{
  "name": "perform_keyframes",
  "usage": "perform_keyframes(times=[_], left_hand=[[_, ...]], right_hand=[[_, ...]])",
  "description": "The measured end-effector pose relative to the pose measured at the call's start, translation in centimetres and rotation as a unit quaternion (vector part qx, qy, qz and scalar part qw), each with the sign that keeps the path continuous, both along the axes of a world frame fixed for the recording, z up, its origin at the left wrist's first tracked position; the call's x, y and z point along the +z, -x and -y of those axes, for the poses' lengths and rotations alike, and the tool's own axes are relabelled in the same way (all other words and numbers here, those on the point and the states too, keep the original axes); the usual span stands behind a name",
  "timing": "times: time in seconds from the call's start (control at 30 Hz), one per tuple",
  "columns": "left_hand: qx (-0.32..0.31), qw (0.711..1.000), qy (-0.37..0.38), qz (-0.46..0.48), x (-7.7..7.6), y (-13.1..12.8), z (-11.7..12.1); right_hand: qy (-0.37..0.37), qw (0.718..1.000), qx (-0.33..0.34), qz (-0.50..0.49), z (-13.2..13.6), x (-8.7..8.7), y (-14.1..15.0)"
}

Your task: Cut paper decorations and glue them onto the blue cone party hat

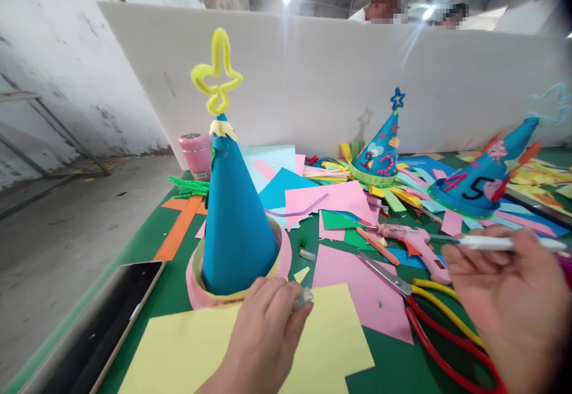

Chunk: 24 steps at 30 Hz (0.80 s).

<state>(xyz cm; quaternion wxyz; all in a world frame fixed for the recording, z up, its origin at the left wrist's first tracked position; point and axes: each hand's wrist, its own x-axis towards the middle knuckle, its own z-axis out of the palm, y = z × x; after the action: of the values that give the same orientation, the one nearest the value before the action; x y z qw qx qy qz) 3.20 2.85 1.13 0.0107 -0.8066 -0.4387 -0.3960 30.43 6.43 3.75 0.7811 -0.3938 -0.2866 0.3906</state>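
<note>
My left hand [268, 316] is closed in a pinch on a small clear cap [304, 296], low in the middle over a yellow paper sheet [250, 346]. Just behind it stands a tall blue paper cone hat [235, 221] with a pink and yellow brim and a yellow pipe-cleaner star [217, 72] on top. My right hand [513, 298] at the right grips a white pen [504, 242], held level and pointing left.
Red and yellow scissors [429, 316], a pink glue gun [411, 242] and pink paper sheets [357, 287] lie on the green table [147, 239]. Two more blue decorated hats [379, 155] [482, 173] stand at the back. A tablet [102, 322] lies at the left. A white partition [313, 72] has people behind it.
</note>
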Motion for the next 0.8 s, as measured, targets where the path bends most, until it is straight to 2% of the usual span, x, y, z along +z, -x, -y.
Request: perform_keyframes(times=[0.1, 0.2, 0.3, 0.37, 0.43, 0.5, 0.57, 0.7, 0.8], left_hand=[[-0.043, 0.999, -0.015, 0.015, 2.4, 0.6, 0.1], [-0.070, 0.995, -0.046, -0.047, 3.6, 0.8, 0.9], [-0.124, 0.986, -0.004, -0.112, 2.3, 0.4, 2.1], [-0.168, 0.971, 0.055, -0.161, 0.7, -0.1, 2.9], [-0.186, 0.963, 0.070, -0.182, -0.5, -0.7, 3.5], [-0.188, 0.962, 0.048, -0.193, -1.0, -1.2, 3.6], [-0.191, 0.957, 0.026, -0.218, -0.8, -1.8, 3.5], [-0.173, 0.947, 0.033, -0.268, -0.5, -2.4, 3.3], [-0.127, 0.955, 0.042, -0.264, -1.8, -2.5, 3.3]], right_hand=[[-0.047, 0.998, 0.003, -0.038, 0.4, 1.3, -1.7], [-0.015, 0.999, 0.027, -0.041, 0.6, 1.2, -0.8], [0.058, 0.994, 0.098, 0.003, 0.6, 0.0, 1.7], [0.078, 0.984, 0.157, 0.033, 0.7, -1.2, 3.5], [0.080, 0.975, 0.201, 0.061, 0.9, -2.5, 4.8], [0.086, 0.963, 0.235, 0.100, 1.2, -3.6, 5.4], [0.097, 0.949, 0.257, 0.156, 1.5, -4.4, 5.7], [0.111, 0.913, 0.293, 0.262, 2.2, -4.9, 6.0], [0.116, 0.891, 0.324, 0.296, 2.7, -5.0, 6.5]])
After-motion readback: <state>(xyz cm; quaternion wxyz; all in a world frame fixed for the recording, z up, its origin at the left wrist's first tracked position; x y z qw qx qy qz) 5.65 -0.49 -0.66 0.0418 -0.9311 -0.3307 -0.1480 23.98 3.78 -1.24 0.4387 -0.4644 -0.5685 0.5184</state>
